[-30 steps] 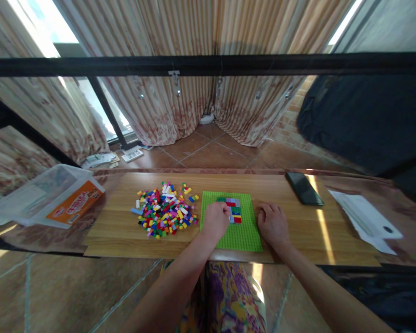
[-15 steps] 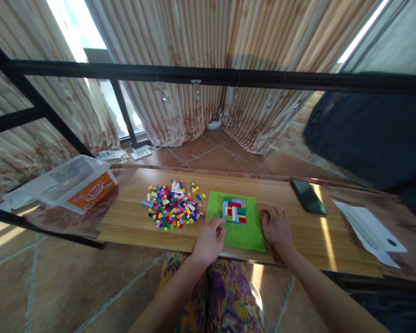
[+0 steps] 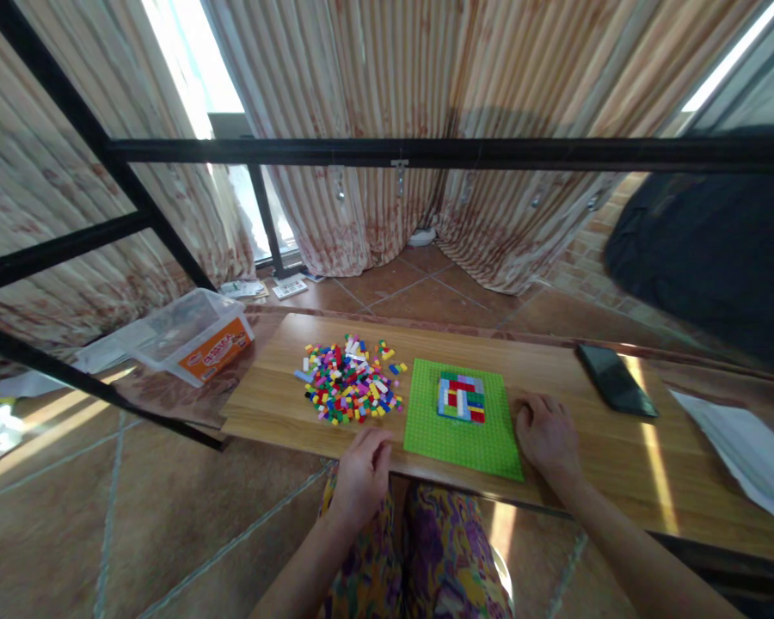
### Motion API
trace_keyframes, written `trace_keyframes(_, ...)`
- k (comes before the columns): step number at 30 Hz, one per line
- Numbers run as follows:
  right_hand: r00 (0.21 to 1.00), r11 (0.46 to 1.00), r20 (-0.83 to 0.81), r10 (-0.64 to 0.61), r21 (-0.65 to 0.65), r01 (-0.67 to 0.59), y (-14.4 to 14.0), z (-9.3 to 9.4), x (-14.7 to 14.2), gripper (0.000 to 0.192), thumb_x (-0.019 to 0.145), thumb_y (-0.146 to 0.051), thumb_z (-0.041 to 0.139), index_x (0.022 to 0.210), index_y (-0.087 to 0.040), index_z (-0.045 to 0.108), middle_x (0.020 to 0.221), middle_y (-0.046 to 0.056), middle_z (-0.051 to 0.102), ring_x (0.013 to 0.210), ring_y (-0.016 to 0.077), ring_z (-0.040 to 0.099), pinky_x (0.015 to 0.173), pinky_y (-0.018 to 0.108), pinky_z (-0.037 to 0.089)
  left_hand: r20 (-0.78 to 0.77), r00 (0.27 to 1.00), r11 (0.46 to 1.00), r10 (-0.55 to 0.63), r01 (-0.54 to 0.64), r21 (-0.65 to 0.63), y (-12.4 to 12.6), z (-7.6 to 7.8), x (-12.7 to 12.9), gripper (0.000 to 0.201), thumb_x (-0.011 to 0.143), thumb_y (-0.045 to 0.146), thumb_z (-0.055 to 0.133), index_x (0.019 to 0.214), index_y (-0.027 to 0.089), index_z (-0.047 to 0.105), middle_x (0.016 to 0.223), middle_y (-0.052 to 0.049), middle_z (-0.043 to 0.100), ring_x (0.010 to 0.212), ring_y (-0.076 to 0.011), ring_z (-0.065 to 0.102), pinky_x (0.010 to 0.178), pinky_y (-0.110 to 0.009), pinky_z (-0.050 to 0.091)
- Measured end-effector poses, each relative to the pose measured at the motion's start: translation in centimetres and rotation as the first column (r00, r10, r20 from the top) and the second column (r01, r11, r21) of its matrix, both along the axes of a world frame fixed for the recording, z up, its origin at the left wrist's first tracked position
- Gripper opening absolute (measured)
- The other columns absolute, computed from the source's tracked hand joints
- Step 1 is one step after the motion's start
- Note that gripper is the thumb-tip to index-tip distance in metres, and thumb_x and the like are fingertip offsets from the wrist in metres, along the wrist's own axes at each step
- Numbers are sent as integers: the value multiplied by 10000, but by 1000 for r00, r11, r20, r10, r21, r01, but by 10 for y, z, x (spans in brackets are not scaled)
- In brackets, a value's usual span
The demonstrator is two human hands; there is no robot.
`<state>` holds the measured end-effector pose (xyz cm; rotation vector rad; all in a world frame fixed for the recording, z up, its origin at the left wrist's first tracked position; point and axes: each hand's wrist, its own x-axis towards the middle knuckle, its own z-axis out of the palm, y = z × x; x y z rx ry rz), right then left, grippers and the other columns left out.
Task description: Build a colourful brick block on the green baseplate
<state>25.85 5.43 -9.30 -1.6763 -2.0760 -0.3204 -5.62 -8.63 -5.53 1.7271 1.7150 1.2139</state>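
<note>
Resting nearest, at the front edge of the tabletop, left hand lying loosely curled, grip slack and empty, fingers just short of the brick pile. Sitting across the near right corner of the green baseplate, right hand lying palm down on the wood, fingers bent in a loose half-closed grip, holding nothing visible, its knuckles just beside the plate's right edge. Lying flat between both hands, the baseplate carrying a small rectangular block of joined bricks in grey, red, green, blue and yellow toward its far half. Spreading just left of the plate, a loose pile of small coloured bricks, touching nothing but the wood. Lying farther right, near the back edge, a dark phone face up, with a white sheet of paper well beyond it. Sitting off the far left end, a clear plastic box with an orange label. Hanging behind everything, striped curtains crossed by a black metal bar.
</note>
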Motion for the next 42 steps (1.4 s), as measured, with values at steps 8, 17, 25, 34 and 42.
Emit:
trace_keyframes(8, 1000, 1000, 5, 19, 1, -19, 2, -2, 2, 182, 841, -164, 448, 885, -172, 624, 863, 90, 626, 831, 223, 529, 789, 358, 395, -217, 942, 966, 258, -249, 66, 22, 4, -39, 202, 849, 166, 526, 1006, 211, 645, 979, -65, 629, 904, -195, 608, 813, -331, 517)
trace_keyframes(17, 1000, 1000, 4, -2, 12, 2, 0, -1, 0, 190, 858, -167, 443, 909, -166, 626, 897, 92, 630, 849, 221, 520, 805, 352, 401, -546, 808, 972, 220, -227, 55, 62, 15, -28, 346, 802, 191, 603, 1145, 197, 641, 1158, -111, 548, 1057, -268, 527, 939, -417, 466)
trace_keyframes(25, 1000, 1000, -28, -1, -28, 0, 0, 2, -2, 196, 845, -162, 438, 900, -163, 626, 892, 100, 626, 864, 228, 510, 808, 365, 391, -576, 761, 939, 299, -341, 38, 69, 20, -41, 220, 802, 239, 592, 995, 165, 667, 1032, -121, 599, 1003, -288, 549, 895, -429, 462)
trace_keyframes(34, 999, 999, -43, 0, -45, -2, -1, 5, -4, 193, 841, -158, 437, 892, -174, 622, 886, 95, 620, 869, 230, 506, 824, 367, 376, -597, 733, 917, 327, -399, 12, 77, 25, -36, 171, 823, 287, 547, 869, 162, 653, 956, -125, 640, 958, -300, 589, 842, -424, 457)
trace_keyframes(42, 998, 998, -61, -19, -61, 16, -2, 10, -7, 193, 847, -159, 435, 893, -174, 622, 898, 94, 615, 871, 229, 501, 826, 359, 371, -58, 992, 993, 113, -115, -32, 69, 40, 10, 154, 820, 199, 535, 970, 205, 571, 851, -20, 689, 792, -171, 673, 742, -296, 515)
